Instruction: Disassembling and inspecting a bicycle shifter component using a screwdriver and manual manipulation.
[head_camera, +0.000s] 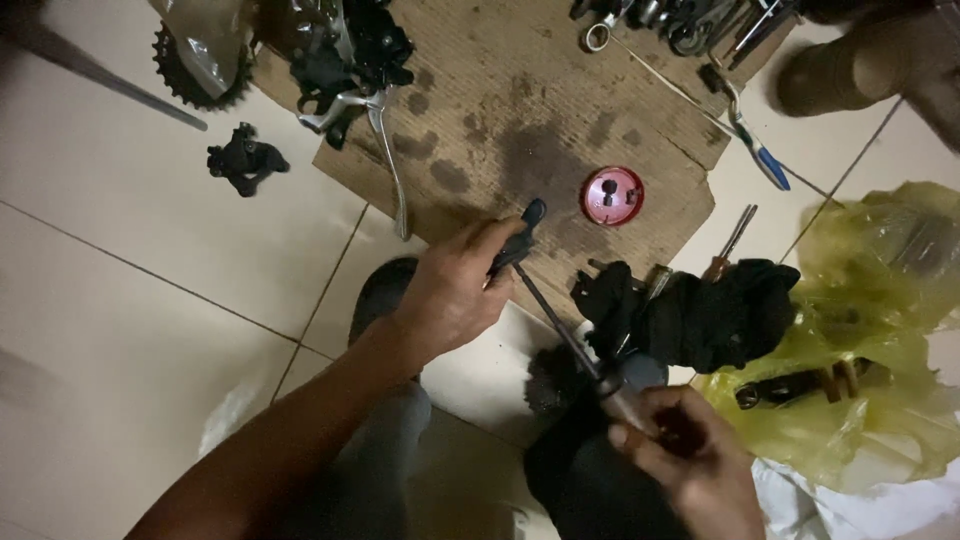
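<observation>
I have 2 hands at work and 1 tool between them — a long black-handled screwdriver. My left hand has its grip wrapped tight round the handle, thumb along the top. The tool's long axis runs on a diagonal, handle up and to the left over the stained brown cardboard sheet, shaft pointing down and to the right. My right hand pinches a small dark part at the tip; I cannot tell its kind. Just beside lie 1 bundle of black cloth, 1 round red cap, 1 yellow plastic bag, 1 silver brake lever and 1 toothed black sprocket — all on the tiled floor.
</observation>
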